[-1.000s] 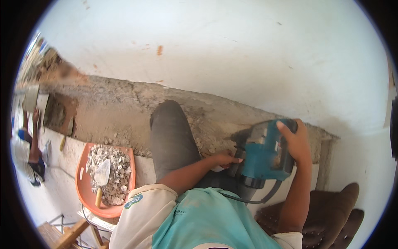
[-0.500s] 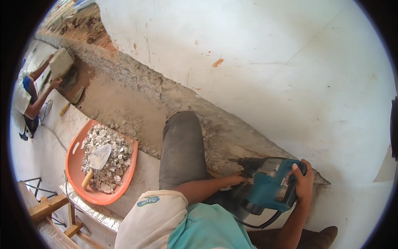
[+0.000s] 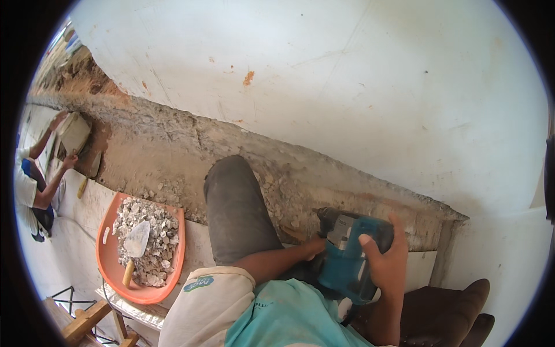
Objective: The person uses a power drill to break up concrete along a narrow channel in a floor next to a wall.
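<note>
Teal and black casing, head view: one power drill (image 3: 350, 257), held slantwise over the near edge of the trench (image 3: 156, 156), toward its right end, nose pointing up and left at the broken ground. We count both our hands at it. Right hand (image 3: 386, 260): grasping the rear of the drill, thumb laid over the casing. Left hand (image 3: 315, 246): at the drill's left side, close behind the nose; its fingers are mostly hidden, and we cannot tell whether they are closed.

Item: our bent knee (image 3: 237, 202), dark grey trousers, crossing the near edge of the trench left of the drill.

Item: one orange pan (image 3: 104, 254), beside that edge, farther left, loaded with grey rubble (image 3: 165, 234).

Item: one trowel (image 3: 137, 240), lying on the rubble, wooden handle toward the pan's near rim.

Item: a second trowel (image 3: 83, 186), yellow handle, at the trench's near edge toward the left end.

Item: another person (image 3: 40, 199), at that left end, holding a pale, boxy object (image 3: 74, 134).

Item: white wall (image 3: 318, 87), along the far edge, with orange-brown marks.

Item: brown upholstered seat (image 3: 439, 312), beside our right forearm.

Item: wooden frame (image 3: 87, 327), near the pan's near rim, partly cut off.
</note>
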Available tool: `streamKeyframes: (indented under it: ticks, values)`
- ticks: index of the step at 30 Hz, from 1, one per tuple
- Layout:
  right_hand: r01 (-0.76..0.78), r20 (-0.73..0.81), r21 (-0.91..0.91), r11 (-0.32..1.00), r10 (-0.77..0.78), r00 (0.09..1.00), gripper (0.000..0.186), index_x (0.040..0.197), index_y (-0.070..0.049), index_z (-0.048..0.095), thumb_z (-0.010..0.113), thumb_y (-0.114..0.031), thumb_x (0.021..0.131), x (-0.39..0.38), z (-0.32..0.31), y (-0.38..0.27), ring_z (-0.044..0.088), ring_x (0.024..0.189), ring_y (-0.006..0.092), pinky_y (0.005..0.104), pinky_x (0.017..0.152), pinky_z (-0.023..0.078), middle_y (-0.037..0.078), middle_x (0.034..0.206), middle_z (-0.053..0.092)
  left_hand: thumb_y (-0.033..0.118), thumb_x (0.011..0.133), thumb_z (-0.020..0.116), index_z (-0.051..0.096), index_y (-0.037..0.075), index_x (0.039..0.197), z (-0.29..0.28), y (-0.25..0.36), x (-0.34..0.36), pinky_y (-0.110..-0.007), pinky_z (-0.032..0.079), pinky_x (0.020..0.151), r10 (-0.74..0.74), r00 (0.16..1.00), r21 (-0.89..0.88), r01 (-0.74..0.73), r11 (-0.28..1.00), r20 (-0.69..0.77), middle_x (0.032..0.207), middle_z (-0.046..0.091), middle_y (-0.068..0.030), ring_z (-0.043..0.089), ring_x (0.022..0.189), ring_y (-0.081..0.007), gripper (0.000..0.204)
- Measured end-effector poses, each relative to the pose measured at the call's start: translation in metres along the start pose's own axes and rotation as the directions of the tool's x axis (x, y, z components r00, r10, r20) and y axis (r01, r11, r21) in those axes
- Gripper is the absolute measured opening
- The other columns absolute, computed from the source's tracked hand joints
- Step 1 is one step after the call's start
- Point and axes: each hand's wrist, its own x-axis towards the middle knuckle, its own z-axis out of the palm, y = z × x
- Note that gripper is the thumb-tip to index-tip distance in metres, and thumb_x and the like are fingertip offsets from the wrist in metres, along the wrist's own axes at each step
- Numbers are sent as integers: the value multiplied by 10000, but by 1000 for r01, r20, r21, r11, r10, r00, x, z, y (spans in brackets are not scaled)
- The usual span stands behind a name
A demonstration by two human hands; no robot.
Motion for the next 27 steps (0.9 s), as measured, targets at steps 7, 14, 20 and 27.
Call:
streamKeyframes:
  ticks: [7, 14, 20, 27]
  values:
    - [-250, 127, 311, 917, 220, 967, 736, 1362, 79, 403, 765, -265, 821, -10, 4, 12, 628, 695, 167, 295, 614, 524, 129, 879, 648, 414, 870, 693, 526, -29, 1294, 3, 9, -15, -366, 480, 898, 35, 997, -20, -34, 999, 64, 1201, 610, -131, 599, 1060, -215, 636]
    - [-368, 220, 333, 868, 308, 926, 554, 1204, 32, 499, 696, -362, 869, -17, -16, 27, 628, 613, 182, 294, 519, 523, 135, 834, 633, 337, 871, 699, 594, -5, 1069, 13, 1, -8, -355, 493, 620, 35, 998, 17, -34, 999, -60, 894, 632, -114, 607, 706, -190, 410]
    - [-299, 144, 369, 880, 264, 954, 510, 1118, 33, 534, 688, -388, 874, -45, -46, 23, 622, 648, 161, 280, 557, 519, 111, 835, 635, 218, 866, 693, 593, 31, 828, 42, 26, -30, -324, 403, 445, 165, 977, -57, -174, 983, -135, 643, 548, -63, 503, 492, -152, 215]
    - [-196, 46, 309, 931, 191, 980, 559, 1136, 59, 554, 749, -370, 838, -95, -55, 38, 624, 675, 163, 304, 640, 522, 113, 858, 645, 133, 823, 704, 615, 0, 1033, 57, 44, -37, -329, 499, 645, 383, 915, -135, -398, 907, -125, 878, 650, -113, 633, 753, -199, 264]
